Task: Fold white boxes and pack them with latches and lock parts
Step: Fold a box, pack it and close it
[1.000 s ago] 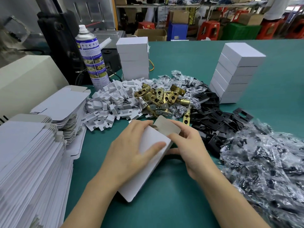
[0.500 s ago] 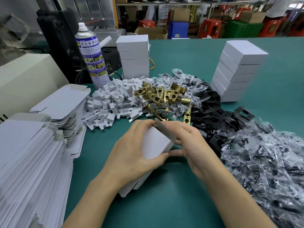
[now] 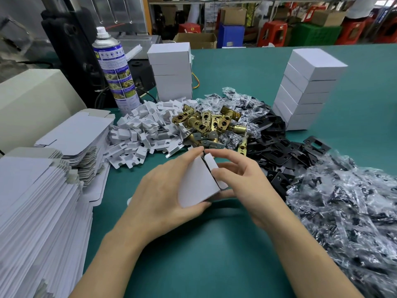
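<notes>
The left hand point(image 3: 163, 194) grips a half-folded box point(image 3: 198, 181), fingers curled round its far side and thumb hooked under the near corner. The box is tilted and held just above the table point(image 3: 214, 265), in front of the pile of brass latches point(image 3: 210, 123). The right hand point(image 3: 242, 181) works the end flap: its thumb presses on the flap and the forefinger reaches to the flap's top edge, the other fingers loosely spread (whether the forefinger really touches the card is hard to tell from this angle).

I judge the step to be closing one end, so nothing is packed into this box yet.

The main risk is the flap. If the thumb pushes before the tab lines up with its slot, the card may crease or buckle outward and the end won't stay shut. A hard squeeze from the left hand could also bow the walls and narrow the opening. The box is close to the latches, so a slip might knock them into the black plates point(image 3: 279, 151) beside them.
</notes>
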`<state>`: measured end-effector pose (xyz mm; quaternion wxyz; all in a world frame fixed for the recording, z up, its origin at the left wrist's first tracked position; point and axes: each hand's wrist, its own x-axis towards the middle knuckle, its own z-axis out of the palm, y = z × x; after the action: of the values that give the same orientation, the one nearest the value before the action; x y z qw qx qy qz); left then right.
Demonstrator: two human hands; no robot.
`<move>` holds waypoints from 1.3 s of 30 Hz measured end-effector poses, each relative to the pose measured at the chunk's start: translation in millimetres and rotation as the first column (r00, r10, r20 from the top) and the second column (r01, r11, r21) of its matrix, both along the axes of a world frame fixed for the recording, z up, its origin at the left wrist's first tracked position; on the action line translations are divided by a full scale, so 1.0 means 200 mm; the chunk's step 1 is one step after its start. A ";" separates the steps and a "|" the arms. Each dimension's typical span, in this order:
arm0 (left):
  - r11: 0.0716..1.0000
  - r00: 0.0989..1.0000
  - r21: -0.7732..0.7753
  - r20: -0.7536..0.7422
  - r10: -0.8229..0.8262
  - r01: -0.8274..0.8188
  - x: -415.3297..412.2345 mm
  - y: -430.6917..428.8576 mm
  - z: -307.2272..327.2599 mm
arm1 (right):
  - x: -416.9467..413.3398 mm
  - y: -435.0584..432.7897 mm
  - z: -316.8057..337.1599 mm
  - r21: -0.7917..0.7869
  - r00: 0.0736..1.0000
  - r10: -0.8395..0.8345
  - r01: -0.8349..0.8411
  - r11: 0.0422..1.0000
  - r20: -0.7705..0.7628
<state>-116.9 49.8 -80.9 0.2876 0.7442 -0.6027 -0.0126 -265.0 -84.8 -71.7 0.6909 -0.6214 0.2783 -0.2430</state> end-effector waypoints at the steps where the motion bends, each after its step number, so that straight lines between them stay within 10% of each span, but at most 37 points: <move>1: 1.000 1.000 -0.007 0.019 -0.005 0.005 0.00 0.00 0.00 | 0.00 0.00 0.00 0.003 1.000 0.007 -0.007 1.000 -0.002; 26: 0.995 0.993 -0.032 0.070 0.092 -0.090 -0.01 -0.01 0.00 | 0.08 0.13 -0.08 -0.206 0.999 0.038 -0.043 0.978 -0.028; 39: 0.999 0.997 -0.010 -0.058 0.053 -0.053 -0.03 -0.01 -0.02 | 0.06 0.05 -0.07 0.152 0.999 -0.040 0.037 0.988 0.019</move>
<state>-121.9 47.4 -84.3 0.3092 0.7576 -0.5744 -0.0228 -253.4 -73.9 -85.5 0.7343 -0.5590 0.3001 -0.2413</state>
